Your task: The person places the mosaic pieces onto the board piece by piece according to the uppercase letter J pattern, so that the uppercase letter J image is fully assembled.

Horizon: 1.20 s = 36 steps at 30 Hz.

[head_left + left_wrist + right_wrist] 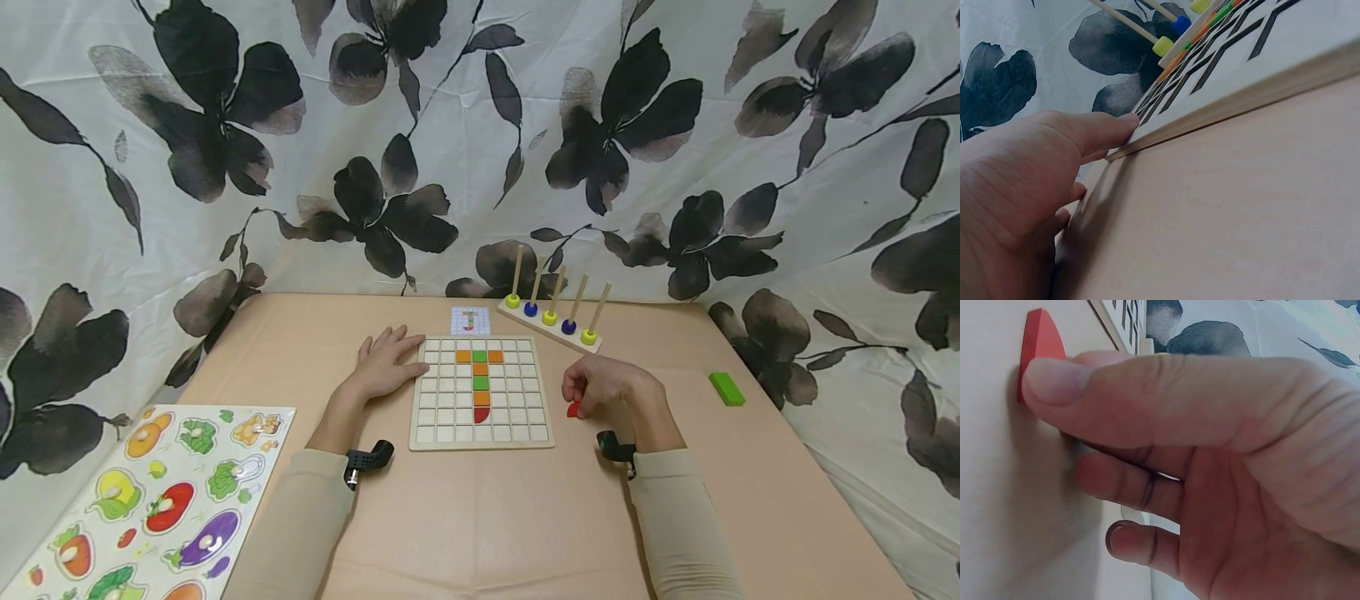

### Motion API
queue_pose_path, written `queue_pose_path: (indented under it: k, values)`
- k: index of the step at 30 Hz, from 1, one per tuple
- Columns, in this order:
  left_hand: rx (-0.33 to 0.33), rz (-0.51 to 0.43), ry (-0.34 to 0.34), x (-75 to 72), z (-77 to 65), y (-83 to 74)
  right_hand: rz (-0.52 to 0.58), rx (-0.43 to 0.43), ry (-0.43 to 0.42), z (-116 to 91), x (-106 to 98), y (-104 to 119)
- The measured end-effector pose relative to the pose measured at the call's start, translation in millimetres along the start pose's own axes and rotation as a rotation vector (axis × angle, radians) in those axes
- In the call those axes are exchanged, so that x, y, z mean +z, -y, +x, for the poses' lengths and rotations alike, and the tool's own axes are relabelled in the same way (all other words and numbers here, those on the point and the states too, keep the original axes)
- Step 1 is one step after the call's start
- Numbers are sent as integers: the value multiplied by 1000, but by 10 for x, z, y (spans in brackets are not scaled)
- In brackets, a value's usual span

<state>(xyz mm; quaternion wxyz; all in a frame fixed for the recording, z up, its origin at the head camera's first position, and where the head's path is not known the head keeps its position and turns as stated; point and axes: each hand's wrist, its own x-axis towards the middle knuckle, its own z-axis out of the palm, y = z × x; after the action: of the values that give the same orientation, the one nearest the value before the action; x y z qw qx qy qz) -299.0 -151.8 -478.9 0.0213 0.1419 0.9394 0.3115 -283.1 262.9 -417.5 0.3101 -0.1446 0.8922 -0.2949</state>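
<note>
A white grid board [446, 433] lies mid-table, with orange and green squares in a T shape and a red quarter-round piece [482, 414] below them. My left hand [386, 364] rests at the board's upper left edge, its thumb [1107, 129] touching the rim and its fingers spread on the table. Right of the board, my right hand [611, 385] pinches another red curved piece [1041, 337] between thumb and forefinger, low at the table surface. The other fingers curl loosely beneath. Behind the board lies a small pattern card [458, 321].
A peg stand [551, 328] with yellow and blue rings is behind the right hand. Far right lies a green block [727, 389]. A sheet of vegetable pictures [281, 417] covers the left front. A flowered cloth [480, 125] hangs along the table's back edge.
</note>
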Motion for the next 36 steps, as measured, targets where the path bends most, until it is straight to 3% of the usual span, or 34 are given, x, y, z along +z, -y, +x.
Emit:
queue_pose_path:
  k: [24, 36]
  values:
    - [-3, 13, -1, -5, 19, -7, -58, -25, -72, 35, 18, 56]
    - [-8, 15, 5, 6, 15, 8, -56, -140, -83, 131, 64, 50]
